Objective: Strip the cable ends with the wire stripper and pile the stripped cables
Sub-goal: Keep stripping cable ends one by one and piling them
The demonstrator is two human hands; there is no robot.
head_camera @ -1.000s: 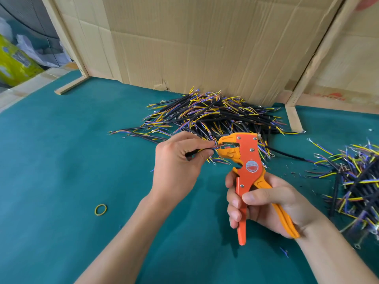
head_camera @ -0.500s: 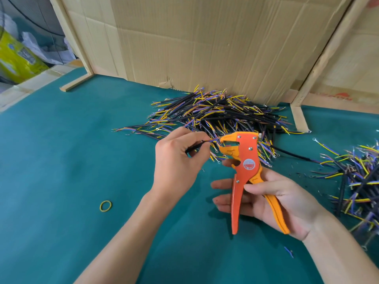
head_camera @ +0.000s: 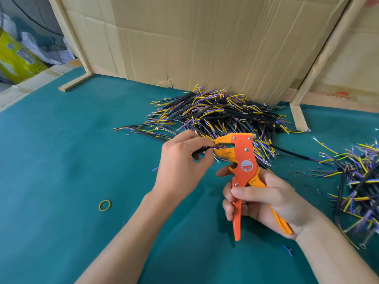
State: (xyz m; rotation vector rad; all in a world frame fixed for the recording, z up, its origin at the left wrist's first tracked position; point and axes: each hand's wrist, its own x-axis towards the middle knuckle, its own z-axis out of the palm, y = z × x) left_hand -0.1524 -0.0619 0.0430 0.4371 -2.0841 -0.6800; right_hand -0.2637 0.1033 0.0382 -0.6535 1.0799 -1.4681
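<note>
Left hand (head_camera: 180, 165) pinching a thin black cable (head_camera: 202, 149), its coloured end fed into the head of the wire stripper (head_camera: 239, 160). Right hand (head_camera: 264, 203) at 3 o'clock of the left, wrapped round the orange and yellow handles, tool held upright above the green desk (head_camera: 61, 171). Heap of black cables with yellow and purple ends (head_camera: 217, 113) at 12 o'clock, against the cardboard wall (head_camera: 205, 42). Second cable heap (head_camera: 356, 181) at 3 o'clock. Yellow rubber band (head_camera: 104, 205) at 8 o'clock.
</note>
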